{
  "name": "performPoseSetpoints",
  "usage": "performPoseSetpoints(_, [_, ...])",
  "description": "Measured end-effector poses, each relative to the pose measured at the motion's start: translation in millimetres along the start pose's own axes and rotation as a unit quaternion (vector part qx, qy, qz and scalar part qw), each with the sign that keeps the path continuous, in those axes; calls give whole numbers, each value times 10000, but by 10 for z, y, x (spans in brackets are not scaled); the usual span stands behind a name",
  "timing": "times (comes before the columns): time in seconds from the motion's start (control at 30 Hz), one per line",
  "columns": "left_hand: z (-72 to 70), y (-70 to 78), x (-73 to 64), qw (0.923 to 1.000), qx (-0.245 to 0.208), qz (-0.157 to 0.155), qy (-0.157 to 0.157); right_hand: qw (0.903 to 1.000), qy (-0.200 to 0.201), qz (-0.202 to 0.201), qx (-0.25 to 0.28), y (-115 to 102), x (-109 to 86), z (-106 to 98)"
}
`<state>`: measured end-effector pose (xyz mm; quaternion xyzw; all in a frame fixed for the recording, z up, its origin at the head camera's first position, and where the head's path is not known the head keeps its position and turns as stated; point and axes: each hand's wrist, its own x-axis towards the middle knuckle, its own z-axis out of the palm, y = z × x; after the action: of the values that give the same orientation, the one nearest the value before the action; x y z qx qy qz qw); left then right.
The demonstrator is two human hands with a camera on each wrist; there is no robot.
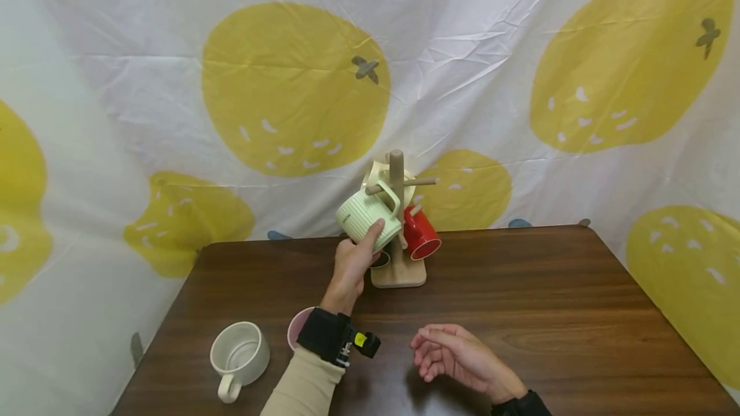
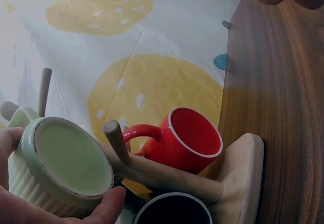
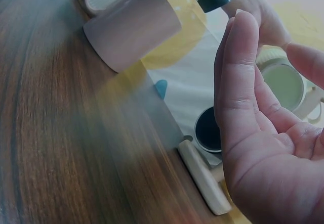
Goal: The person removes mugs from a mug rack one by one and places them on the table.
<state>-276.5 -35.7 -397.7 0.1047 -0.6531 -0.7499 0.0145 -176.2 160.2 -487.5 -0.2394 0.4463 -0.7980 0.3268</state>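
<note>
Just beside green mug [image 1: 361,216], red mug [image 1: 421,235]

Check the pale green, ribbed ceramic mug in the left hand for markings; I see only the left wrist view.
Observer: Small dark marks show on the side of the pale green mug in the head view.
Operator: Name the leftmost mug on the dark brown wooden table.
Observer: A white ceramic mug with one handle, standing upright.
Operator: Report what the right hand holds.
Observer: Nothing; it is empty.
</note>
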Motion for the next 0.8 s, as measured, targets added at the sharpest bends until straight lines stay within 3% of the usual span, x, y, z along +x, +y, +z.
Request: performPoseSetpoints(0.8, [-158,98,-81,9993,-274,10,-244,9998,64,175,-102,-4,-12,52])
